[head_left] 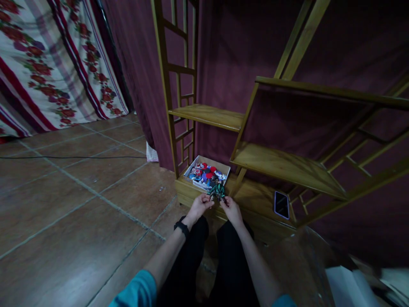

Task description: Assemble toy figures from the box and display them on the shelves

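Note:
My left hand (200,205) and my right hand (231,209) are close together above my knees, each pinching one side of a dark green and black ornament (217,191). It has thin dark parts hanging toward my fingers; I cannot make out its exact kind. Just behind it, a shallow light-coloured box (220,163) rests on the low wooden base of the shelf unit. Small flat colourful pieces (207,172) in red, blue, purple, black and white fill the box. The ornament overlaps the box's front corner in view, and my fingers partly cover its lower edge.
A wooden shelf unit (207,116) with lattice sides stands in front of a dark purple curtain (223,55). On its base, to the right, lies a phone (281,205). Tiled floor (79,213) spreads left, crossed by a black cable (73,157). A white carton (348,285) sits lower right.

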Demonstrator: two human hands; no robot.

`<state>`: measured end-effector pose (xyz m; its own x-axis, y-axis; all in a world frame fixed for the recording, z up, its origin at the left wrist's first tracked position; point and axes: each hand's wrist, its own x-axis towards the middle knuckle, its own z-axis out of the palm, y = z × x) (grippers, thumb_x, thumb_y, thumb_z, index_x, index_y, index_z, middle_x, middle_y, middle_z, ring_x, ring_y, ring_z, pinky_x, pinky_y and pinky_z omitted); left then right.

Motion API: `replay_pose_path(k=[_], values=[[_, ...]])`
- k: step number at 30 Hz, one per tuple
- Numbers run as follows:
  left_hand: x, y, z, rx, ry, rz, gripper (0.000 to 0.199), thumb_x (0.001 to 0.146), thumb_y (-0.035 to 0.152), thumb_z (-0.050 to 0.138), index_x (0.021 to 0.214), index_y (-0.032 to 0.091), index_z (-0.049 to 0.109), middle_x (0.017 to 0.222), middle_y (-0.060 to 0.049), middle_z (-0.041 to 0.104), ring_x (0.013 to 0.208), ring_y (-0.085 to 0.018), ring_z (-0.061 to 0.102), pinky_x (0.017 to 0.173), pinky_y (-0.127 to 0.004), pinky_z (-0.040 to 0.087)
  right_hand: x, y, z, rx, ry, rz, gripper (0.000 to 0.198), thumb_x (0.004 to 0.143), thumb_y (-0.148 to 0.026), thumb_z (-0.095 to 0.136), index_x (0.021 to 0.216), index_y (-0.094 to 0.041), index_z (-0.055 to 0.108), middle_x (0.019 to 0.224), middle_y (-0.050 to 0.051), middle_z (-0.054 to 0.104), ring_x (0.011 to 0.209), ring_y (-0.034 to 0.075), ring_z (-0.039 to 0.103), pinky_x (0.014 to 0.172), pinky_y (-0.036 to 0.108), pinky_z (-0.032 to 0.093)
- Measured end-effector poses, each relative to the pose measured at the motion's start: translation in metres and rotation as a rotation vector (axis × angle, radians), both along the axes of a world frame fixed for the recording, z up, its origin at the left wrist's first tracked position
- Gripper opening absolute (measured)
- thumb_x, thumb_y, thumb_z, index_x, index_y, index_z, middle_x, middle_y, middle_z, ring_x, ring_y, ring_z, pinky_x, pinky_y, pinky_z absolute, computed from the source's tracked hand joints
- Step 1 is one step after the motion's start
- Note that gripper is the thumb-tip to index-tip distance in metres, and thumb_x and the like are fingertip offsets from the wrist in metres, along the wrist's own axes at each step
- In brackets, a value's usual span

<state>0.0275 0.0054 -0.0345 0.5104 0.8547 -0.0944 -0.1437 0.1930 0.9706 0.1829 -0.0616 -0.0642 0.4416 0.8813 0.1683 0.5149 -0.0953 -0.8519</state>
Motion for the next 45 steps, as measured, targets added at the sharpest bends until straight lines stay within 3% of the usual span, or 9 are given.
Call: replay_pose_path(k=[16, 37, 45], values=[[0.003, 0.0, -0.002, 0.054, 0.028, -0.058, 0.041, 0.046, 0.03, 0.079, 0.063, 0.016, 0.044, 0.053, 0.006, 0.05, 0.047, -0.006, 0.046, 0.051, -0.02, 0.038, -0.003, -0.004, 0.012, -0.022, -0.037, -0.01, 0.023, 0.075, -0.044, 0.052, 0.083, -0.024, 0.061, 0.078, 0.002, 0.067, 0.075, 0.021, 0.063, 0.067, 0.027, 0.045], [0.004, -0.002, -0.008, 0.13, 0.112, -0.116, 0.037, 0.053, 0.023, 0.074, 0.072, 0.017, 0.043, 0.056, 0.008, 0.048, 0.05, -0.006, 0.046, 0.051, -0.02, 0.036, -0.003, -0.003, 0.015, -0.04, -0.007, 0.018, 0.028, 0.074, -0.046, 0.054, 0.091, -0.025, 0.063, 0.088, 0.004, 0.068, 0.087, 0.022, 0.062, 0.073, 0.03, 0.045], [0.004, 0.002, -0.017, 0.168, 0.076, -0.164, 0.037, 0.055, 0.024, 0.074, 0.08, 0.015, 0.049, 0.065, 0.004, 0.055, 0.057, -0.008, 0.05, 0.054, -0.02, 0.036, -0.005, -0.005, 0.023, -0.129, -0.052, 0.044, 0.032, 0.079, -0.045, 0.048, 0.099, -0.024, 0.061, 0.096, 0.004, 0.067, 0.092, 0.021, 0.061, 0.077, 0.029, 0.044]])
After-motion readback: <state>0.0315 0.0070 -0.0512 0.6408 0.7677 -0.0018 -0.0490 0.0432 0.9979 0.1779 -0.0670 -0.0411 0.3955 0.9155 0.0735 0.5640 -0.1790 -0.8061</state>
